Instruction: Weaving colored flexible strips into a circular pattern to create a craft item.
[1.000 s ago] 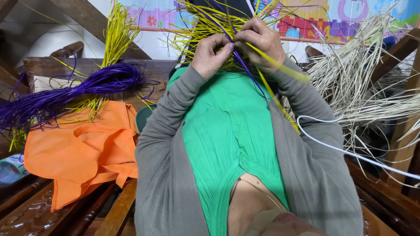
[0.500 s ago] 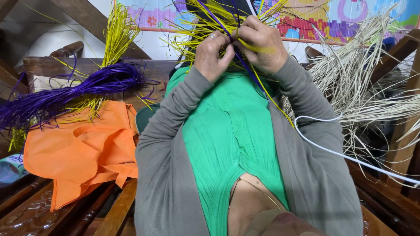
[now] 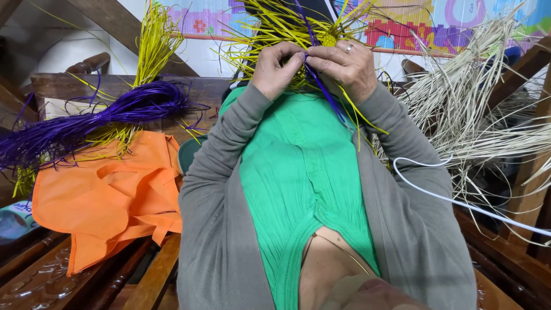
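Both hands work at the top centre of the view, held close together. The left hand is curled, its fingertips pressed into the yellow woven piece. The right hand, with a ring on one finger, pinches a purple strand between thumb and forefinger, narrow grip, right where the two hands meet. From the pinch point the purple strand runs downward and toward the right wrist, across the green shirt. Loose yellow strands fan outward above and to both sides of the grip.

Well to the left of the grip, a bundle of purple strips lies on a wooden bench, partly over an orange cloth bag. To the right of the grip lies a heap of pale undyed straw. A white cord passes below the right elbow.
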